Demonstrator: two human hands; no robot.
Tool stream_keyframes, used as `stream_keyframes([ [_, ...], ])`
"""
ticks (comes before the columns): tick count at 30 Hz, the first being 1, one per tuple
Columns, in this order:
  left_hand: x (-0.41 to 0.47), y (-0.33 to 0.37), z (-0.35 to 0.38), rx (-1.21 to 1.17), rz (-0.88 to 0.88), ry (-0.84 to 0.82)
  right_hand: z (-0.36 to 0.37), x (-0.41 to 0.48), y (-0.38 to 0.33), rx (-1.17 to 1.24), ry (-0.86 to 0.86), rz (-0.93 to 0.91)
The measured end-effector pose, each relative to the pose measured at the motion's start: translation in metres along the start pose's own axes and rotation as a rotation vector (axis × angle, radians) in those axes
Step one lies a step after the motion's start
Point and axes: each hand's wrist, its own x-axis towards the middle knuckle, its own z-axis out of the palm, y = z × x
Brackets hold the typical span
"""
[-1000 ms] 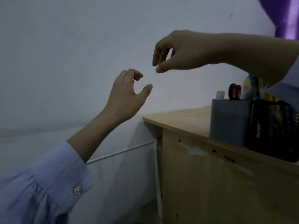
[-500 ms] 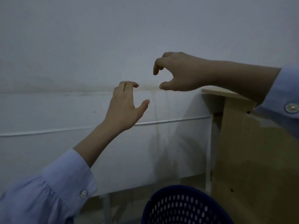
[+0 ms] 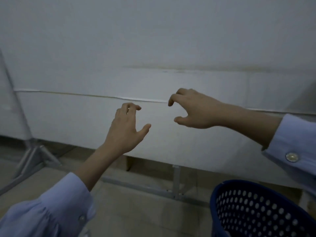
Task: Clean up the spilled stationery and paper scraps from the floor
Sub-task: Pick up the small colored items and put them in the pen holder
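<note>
My left hand [image 3: 127, 125] is raised in mid-air in front of the white wall, fingers loosely curled, thumb spread, holding nothing. My right hand [image 3: 193, 109] hovers a little higher and to the right, fingers bent in a loose claw, also empty. The two hands are apart and touch nothing. A dark blue perforated plastic basket [image 3: 256, 211] stands on the floor at the lower right, below my right forearm. No stationery or paper scraps show on the visible strip of floor.
A white panel wall [image 3: 153, 48] fills the background. A grey metal frame foot [image 3: 34, 159] stands on the tiled floor [image 3: 136, 211] at the left, and a metal rail with a post [image 3: 176, 183] runs along the wall base.
The view has swung down and left: the wooden desk and its pen holders have left the frame, the floor and more of the blue basket have appeared. Both hands stay raised and empty.
</note>
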Motion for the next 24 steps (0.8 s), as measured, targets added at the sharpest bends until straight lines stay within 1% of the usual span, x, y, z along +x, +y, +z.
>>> stream_keyframes([
  [3, -0.046, -0.029, -0.012, 0.027, -0.124, -0.013, 0.035, 0.004, -0.039, 0.109, -0.017, -0.089],
  [5, -0.084, -0.047, -0.015, 0.019, -0.218, -0.03, 0.063, 0.002, -0.069, 0.225, -0.054, -0.142],
  [7, -0.119, -0.062, -0.012, 0.026, -0.269, -0.061, 0.09, -0.003, -0.095, 0.341, -0.073, -0.179],
  [9, -0.165, -0.077, -0.012, 0.037, -0.412, -0.103, 0.121, -0.009, -0.132, 0.443, -0.121, -0.248],
  [13, -0.236, -0.099, -0.005, 0.027, -0.581, -0.166, 0.174, -0.027, -0.186, 0.608, -0.183, -0.283],
  [19, -0.332, -0.127, 0.002, -0.004, -0.839, -0.257, 0.257, -0.059, -0.256, 0.782, -0.405, -0.309],
  [24, -0.405, -0.145, 0.004, 0.038, -1.02, -0.316, 0.325, -0.098, -0.298, 0.857, -0.629, -0.263],
])
